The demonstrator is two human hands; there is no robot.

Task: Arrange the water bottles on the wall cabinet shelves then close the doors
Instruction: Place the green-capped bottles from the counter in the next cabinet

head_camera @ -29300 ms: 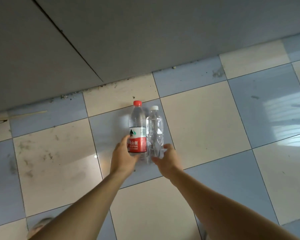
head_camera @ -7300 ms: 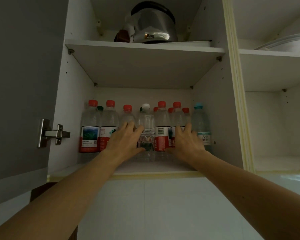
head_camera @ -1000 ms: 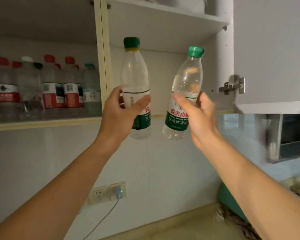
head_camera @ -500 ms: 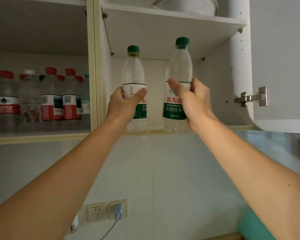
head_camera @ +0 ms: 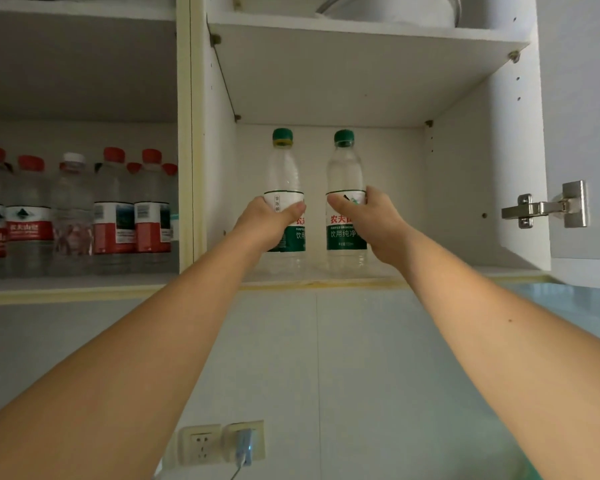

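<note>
Head view: left hand (head_camera: pixel 267 220) and right hand (head_camera: pixel 371 216) each wrap a green-capped bottle, left bottle (head_camera: pixel 284 174), right bottle (head_camera: pixel 345 174), upright, side by side, bases about on the shelf (head_camera: pixel 465 271) right of the divider (head_camera: pixel 186 133), probably for seating before release.

Two bottles stand upright side by side on the right compartment's lower shelf (head_camera: pixel 447 271), near its front edge: the left bottle (head_camera: pixel 284 174) in the left hand (head_camera: pixel 269 220), the right bottle (head_camera: pixel 345 171) in the right hand (head_camera: pixel 374 220); a row of bottles (head_camera: pixel 84 209) fills the left compartment's shelf, beyond the divider (head_camera: pixel 185 133). A door (head_camera: pixel 582 116) hangs open at the far right; wall sockets (head_camera: pixel 222 441) sit below the cabinet.
</note>
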